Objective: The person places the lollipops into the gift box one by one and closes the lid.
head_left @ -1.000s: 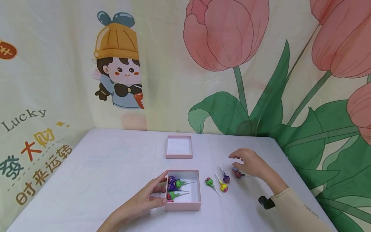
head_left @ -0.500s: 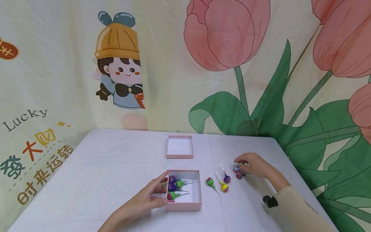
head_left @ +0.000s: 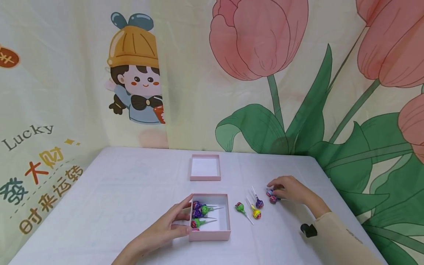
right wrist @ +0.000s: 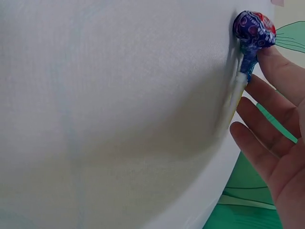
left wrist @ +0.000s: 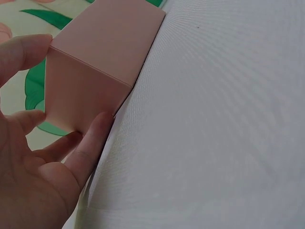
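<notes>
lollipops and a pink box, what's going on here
A person sits at a white table. The left hand holds the side of an open pink box that has several lollipops in it. The right hand pinches a blue and red lollipop lying on the table, with a red one beside it. Three more lollipops lie loose between box and hand. The box lid sits farther back.

so the right hand (head_left: 289,189) dropped from hovering over the table down onto the lollipops at about 3 o'clock of the pink box (head_left: 209,234); its fingers now touch the blue-red lollipop (head_left: 269,193).
</notes>
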{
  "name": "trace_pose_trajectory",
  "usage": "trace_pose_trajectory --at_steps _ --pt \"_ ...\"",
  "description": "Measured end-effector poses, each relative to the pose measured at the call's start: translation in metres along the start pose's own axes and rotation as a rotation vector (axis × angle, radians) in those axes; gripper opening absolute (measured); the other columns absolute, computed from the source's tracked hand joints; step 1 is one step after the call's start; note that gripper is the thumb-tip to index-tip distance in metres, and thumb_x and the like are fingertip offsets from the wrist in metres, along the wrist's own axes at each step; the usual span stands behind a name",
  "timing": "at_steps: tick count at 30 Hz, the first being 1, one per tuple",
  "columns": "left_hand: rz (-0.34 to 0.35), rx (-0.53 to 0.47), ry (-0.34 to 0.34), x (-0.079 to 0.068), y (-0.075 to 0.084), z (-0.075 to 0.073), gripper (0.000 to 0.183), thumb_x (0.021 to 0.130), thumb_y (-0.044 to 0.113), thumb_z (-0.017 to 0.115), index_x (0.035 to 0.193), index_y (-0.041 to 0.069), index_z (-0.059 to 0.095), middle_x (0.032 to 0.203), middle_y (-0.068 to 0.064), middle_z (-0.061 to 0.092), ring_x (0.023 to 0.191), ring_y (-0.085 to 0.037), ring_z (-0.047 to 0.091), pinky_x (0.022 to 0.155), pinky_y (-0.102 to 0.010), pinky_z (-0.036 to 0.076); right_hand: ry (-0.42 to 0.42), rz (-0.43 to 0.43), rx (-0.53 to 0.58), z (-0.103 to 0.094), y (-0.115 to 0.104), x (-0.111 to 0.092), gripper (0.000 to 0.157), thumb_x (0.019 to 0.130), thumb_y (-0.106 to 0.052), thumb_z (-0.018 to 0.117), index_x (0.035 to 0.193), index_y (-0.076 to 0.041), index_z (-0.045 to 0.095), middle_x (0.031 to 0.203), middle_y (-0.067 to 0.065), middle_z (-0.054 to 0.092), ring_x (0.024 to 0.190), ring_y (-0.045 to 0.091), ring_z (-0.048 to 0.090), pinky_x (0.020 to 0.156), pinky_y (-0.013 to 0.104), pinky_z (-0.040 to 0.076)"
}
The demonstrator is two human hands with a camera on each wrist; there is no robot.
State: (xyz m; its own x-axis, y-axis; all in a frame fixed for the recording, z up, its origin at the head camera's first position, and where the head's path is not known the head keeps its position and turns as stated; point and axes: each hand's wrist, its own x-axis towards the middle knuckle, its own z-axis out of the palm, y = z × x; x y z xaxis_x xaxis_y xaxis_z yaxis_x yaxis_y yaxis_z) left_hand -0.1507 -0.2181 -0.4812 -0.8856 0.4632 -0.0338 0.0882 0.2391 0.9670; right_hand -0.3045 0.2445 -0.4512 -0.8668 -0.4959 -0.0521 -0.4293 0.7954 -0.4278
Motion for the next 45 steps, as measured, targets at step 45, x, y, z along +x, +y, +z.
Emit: trace_pose_trajectory --at_steps 45 --pt "-0.015 -0.009 -0.002 -0.001 0.0 0.0 0.089 0.101 0.024 0.073 0.171 0.036 0.019 0.172 -0.018 0.024 0.143 -0.035 0.046 0.102 -0.021 0.047 0.245 -0.122 0.053 0.005 -0.128 0.006 0.016 0.095 -0.019 0.082 0.11 -0.018 0.078 0.09 -0.011 0.07 0.083 0.009 0.061 0.071 0.023 0.056"
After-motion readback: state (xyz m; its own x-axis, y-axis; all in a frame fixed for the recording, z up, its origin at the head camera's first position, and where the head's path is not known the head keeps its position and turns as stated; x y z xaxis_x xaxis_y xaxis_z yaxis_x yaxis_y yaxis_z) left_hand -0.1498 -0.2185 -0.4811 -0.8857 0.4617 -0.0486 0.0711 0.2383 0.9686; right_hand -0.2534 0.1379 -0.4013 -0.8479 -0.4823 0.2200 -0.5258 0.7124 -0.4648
